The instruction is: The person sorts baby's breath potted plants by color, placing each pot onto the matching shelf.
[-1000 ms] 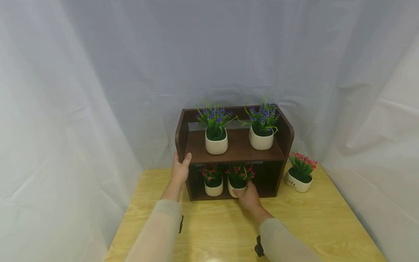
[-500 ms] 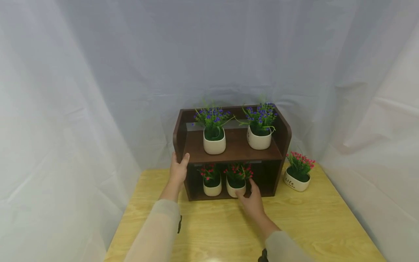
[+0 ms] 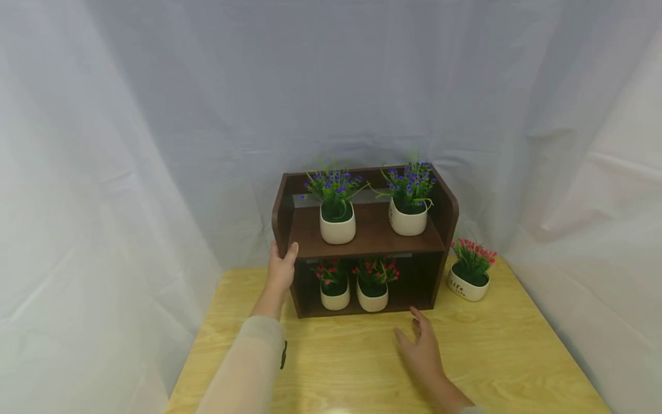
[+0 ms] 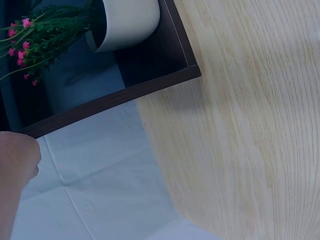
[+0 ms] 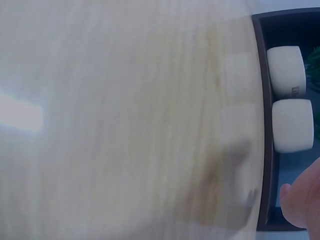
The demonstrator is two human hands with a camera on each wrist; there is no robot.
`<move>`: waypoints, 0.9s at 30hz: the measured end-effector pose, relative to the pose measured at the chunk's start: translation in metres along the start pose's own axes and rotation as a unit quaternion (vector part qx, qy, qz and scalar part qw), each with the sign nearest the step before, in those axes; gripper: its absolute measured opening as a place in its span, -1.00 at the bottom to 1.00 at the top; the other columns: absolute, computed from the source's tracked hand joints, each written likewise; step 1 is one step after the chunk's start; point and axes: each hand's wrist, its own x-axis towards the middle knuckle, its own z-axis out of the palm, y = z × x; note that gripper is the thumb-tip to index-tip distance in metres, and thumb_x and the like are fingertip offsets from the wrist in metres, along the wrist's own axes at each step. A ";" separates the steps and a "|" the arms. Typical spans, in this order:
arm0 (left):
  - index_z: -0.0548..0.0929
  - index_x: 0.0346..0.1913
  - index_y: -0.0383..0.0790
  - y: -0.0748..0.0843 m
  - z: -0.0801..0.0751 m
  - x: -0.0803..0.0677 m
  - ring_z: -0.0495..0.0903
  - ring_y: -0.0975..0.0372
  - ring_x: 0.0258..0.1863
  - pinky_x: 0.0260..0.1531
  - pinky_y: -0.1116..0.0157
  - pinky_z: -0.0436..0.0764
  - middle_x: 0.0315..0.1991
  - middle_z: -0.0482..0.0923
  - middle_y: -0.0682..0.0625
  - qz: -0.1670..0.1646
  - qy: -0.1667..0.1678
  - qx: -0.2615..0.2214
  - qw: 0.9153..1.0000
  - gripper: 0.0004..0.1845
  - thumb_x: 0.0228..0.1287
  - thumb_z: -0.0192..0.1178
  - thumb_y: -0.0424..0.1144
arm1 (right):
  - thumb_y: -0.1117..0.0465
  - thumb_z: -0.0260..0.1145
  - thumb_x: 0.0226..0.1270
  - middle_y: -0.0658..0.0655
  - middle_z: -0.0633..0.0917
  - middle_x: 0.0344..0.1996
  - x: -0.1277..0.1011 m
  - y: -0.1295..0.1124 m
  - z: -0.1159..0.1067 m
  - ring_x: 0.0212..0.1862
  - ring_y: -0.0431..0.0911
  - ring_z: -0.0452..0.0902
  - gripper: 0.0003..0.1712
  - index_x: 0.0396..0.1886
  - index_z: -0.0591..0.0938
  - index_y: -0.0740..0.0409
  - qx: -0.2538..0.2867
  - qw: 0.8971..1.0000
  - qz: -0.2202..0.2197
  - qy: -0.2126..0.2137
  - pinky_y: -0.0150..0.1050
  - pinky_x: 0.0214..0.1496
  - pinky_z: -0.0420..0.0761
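Note:
My left hand [image 3: 281,271] holds the left side panel of a dark brown two-tier shelf [image 3: 369,251], thumb at the front edge. In the left wrist view only part of that hand [image 4: 17,155] shows beside the shelf's edge. Over the table in front of the shelf is my right hand [image 3: 423,348], fingers spread and holding nothing. Two white pots with pink flowers stand side by side on the lower tier, a left pot [image 3: 335,300] and a right pot [image 3: 373,300]. On the upper tier are a left pot [image 3: 338,230] and a right pot [image 3: 408,221], both with purple flowers.
Right of the shelf, on the wooden table [image 3: 341,368], stands another white pot [image 3: 469,286] with pink flowers and lettering. A pale curtain [image 3: 331,86] hangs behind and at both sides. The lower tier has space right of its two pots.
My right hand has let go of the right pink-flower pot on the lower tier and drawn back toward me, down and right. The left hand keeps its hold on the shelf.

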 end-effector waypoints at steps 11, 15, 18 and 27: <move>-0.37 0.79 -0.08 0.000 -0.001 0.001 -0.32 -0.12 0.82 0.80 -0.16 -0.18 0.83 -0.41 -0.17 -0.005 0.001 0.000 1.000 0.03 0.68 0.04 0.24 | 0.10 0.40 0.60 0.43 0.31 0.61 -0.004 0.024 -0.042 0.63 0.44 0.25 -0.15 0.68 0.24 0.25 -0.038 0.999 0.005 -0.001 0.39 0.67 0.32; -0.36 0.80 -0.07 0.000 -0.001 0.002 -0.32 -0.12 0.82 0.80 -0.16 -0.18 0.83 -0.41 -0.17 -0.004 0.004 0.004 1.000 0.05 0.67 0.04 0.26 | 0.10 0.36 0.63 0.44 0.28 0.62 0.001 0.031 -0.061 0.65 0.43 0.21 -0.16 0.69 0.21 0.28 -0.042 0.999 0.014 -0.001 0.38 0.69 0.28; -0.37 0.80 -0.06 -0.001 -0.001 0.001 -0.32 -0.12 0.82 0.80 -0.16 -0.18 0.83 -0.40 -0.17 -0.004 0.005 0.007 1.000 0.05 0.67 0.04 0.27 | 0.11 0.34 0.64 0.46 0.25 0.63 0.007 0.035 -0.074 0.66 0.42 0.19 -0.17 0.69 0.20 0.29 -0.045 0.999 0.022 0.007 0.37 0.70 0.26; -0.34 0.80 -0.06 -0.001 -0.001 0.002 -0.29 -0.11 0.82 0.81 -0.14 -0.17 0.83 -0.37 -0.17 -0.006 0.008 0.008 1.000 0.04 0.67 0.05 0.26 | 0.11 0.33 0.62 0.53 0.22 0.64 0.031 0.051 -0.109 0.64 0.48 0.17 -0.13 0.68 0.18 0.39 -0.062 0.996 0.042 0.046 0.39 0.69 0.25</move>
